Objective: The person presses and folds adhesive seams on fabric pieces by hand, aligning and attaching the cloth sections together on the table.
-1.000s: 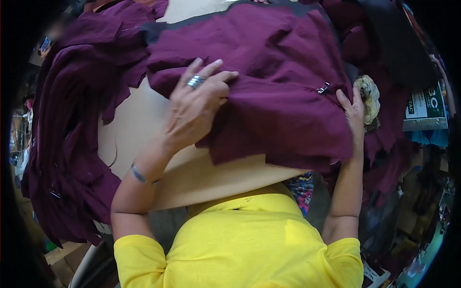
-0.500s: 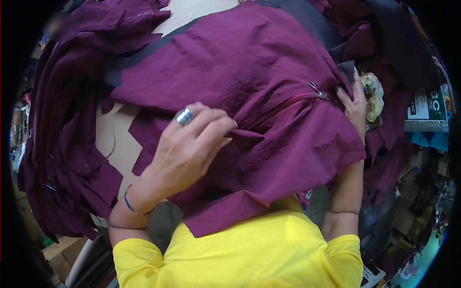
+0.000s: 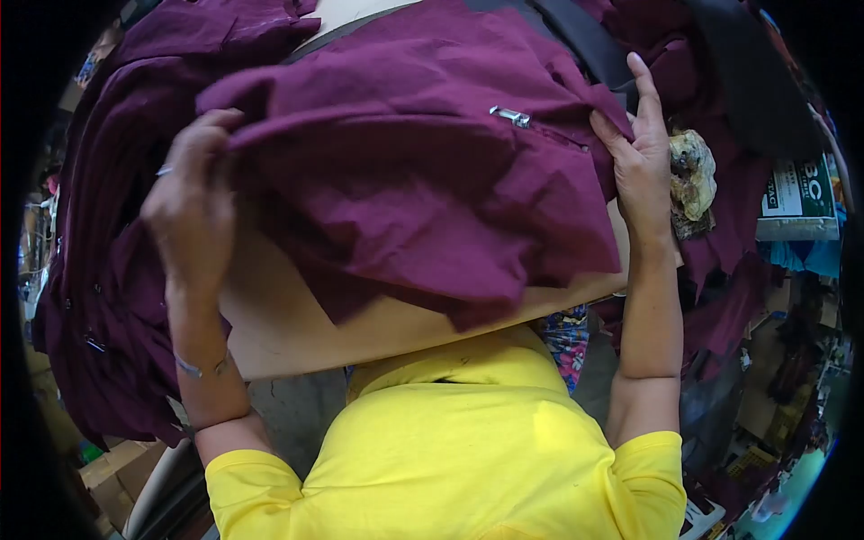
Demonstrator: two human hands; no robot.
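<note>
A maroon fabric piece (image 3: pixel 405 198) with a zipper sewn in it is stretched between both hands over the table. Its silver zipper slider (image 3: pixel 510 116) lies toward the right side of the cloth. My left hand (image 3: pixel 191 202), a little blurred, has its fingers closed on the left edge of the fabric. At the right edge, my right hand (image 3: pixel 643 166) grips the same piece with the thumb on top and the index finger pointing up. The lower edge of the cloth hangs loose in folds above the tabletop.
The pale tabletop (image 3: pixel 297 333) shows beneath the cloth. A heap of maroon pieces (image 3: pixel 108 252) drapes over the left side. Dark fabric (image 3: pixel 580 36) lies behind. At right are a crumpled yellowish bundle (image 3: pixel 693 175) and a green-and-white package (image 3: pixel 801 198).
My left hand has moved left and up and now holds the fabric's left edge. The cloth has shifted up, away from my body, uncovering the table edge. The zipper slider has moved left and up.
</note>
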